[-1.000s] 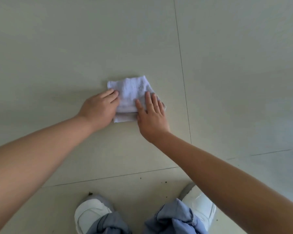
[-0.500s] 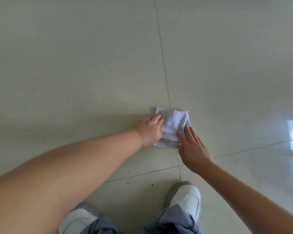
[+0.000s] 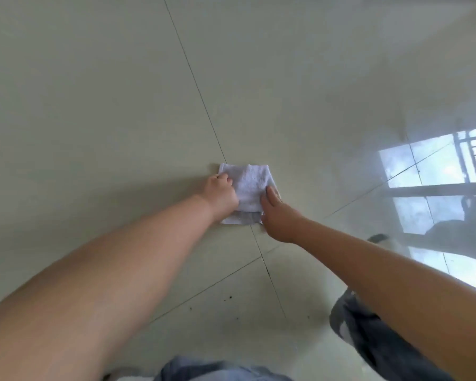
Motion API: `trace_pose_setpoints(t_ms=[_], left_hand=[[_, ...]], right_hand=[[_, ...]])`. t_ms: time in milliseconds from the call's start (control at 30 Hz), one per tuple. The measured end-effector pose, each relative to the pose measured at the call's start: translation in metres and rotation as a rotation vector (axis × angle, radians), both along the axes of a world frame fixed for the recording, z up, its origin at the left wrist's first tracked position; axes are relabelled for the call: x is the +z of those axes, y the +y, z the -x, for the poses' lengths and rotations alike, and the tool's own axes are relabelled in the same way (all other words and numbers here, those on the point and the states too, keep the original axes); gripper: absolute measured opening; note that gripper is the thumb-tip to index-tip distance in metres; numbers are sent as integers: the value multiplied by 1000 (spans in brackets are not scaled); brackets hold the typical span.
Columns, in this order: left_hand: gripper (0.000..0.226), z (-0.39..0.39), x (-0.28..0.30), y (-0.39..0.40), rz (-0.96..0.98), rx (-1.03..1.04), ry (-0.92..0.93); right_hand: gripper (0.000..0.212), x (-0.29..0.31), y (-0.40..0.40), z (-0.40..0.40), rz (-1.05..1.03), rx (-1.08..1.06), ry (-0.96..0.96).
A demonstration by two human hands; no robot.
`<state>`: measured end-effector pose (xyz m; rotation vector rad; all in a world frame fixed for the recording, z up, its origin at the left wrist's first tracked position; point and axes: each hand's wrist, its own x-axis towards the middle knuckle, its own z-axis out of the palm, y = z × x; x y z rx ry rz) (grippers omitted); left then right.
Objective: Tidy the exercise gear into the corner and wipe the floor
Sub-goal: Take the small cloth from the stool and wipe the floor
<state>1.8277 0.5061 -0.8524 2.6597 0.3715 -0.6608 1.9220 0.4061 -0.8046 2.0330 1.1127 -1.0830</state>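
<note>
Now I am on the wiping step, with no exercise gear in sight. Closest to me, below my hands, a few dark specks (image 3: 230, 297) dot the floor (image 3: 94, 105) beside a tile line. Farther out, my left hand (image 3: 222, 194) has its fingers curled onto the left side of the white cloth (image 3: 249, 185), gripping it. My right hand (image 3: 276, 215) lies flat on the cloth's right edge, fingers straight, pressing down. The folded cloth sits between both hands, right over the tile line. Beyond my right hand, the floor shines with a window's reflection (image 3: 434, 171). Next, I think I should pull the cloth back over those specks, pressing evenly.
</note>
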Motion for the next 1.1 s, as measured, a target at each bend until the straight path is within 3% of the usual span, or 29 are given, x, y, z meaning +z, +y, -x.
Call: trace_pose_setpoints(t_ms=[133, 333, 633, 767, 867, 967, 1100], left_hand=[[36, 0, 0, 7, -208, -131, 55], [36, -30, 10, 20, -210, 26, 28], [47, -102, 24, 50, -248, 152, 287], [47, -153, 25, 43, -200, 226, 340], [52, -193, 22, 7, -158, 238, 253], [53, -238, 15, -35, -103, 183, 160], [52, -297, 8, -61, -65, 248, 197]], right_hand=[[64, -10, -16, -6, 26, 41, -42], [61, -9, 30, -45, 44, 123, -57], [60, -16, 61, -137, -146, 358, -70], [59, -23, 36, -177, -252, 253, -27], [61, -23, -1, -208, -255, 106, -13], [59, -21, -38, -249, -213, -33, -77], [59, -21, -48, -300, -185, -122, -144]])
